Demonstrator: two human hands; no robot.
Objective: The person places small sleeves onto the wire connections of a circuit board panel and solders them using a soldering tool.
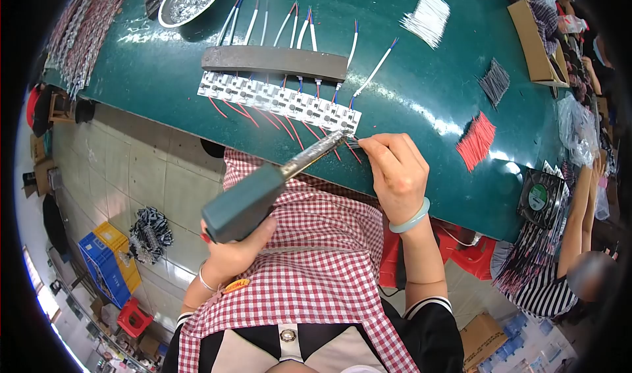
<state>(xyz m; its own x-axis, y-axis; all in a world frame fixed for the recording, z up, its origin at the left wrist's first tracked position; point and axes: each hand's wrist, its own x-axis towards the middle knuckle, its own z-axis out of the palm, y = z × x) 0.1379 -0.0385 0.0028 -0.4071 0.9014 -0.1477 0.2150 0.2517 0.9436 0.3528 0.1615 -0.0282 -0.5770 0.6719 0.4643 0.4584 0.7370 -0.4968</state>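
My left hand (238,251) is wrapped round the dark green handle of a soldering iron (247,198). Its metal tip meets the right end of a white strip of circuit boards (280,103). Beside that end, my right hand (398,175) pinches a thin dark wire (353,144); its tip at the board is too small to make out. Red wires (289,128) stick out from the strip's near edge, and white-sleeved cables (285,27) from its far side. A long grey bar (273,62) lies across these cables.
On the green table (421,96) lie piles of white wires (426,19), grey wires (495,83) and red wires (476,141). A metal bowl (191,1) and bundled wired strips (85,30) are at the far left. Another person's arm (579,208) shows at right, near a cardboard box (534,47).
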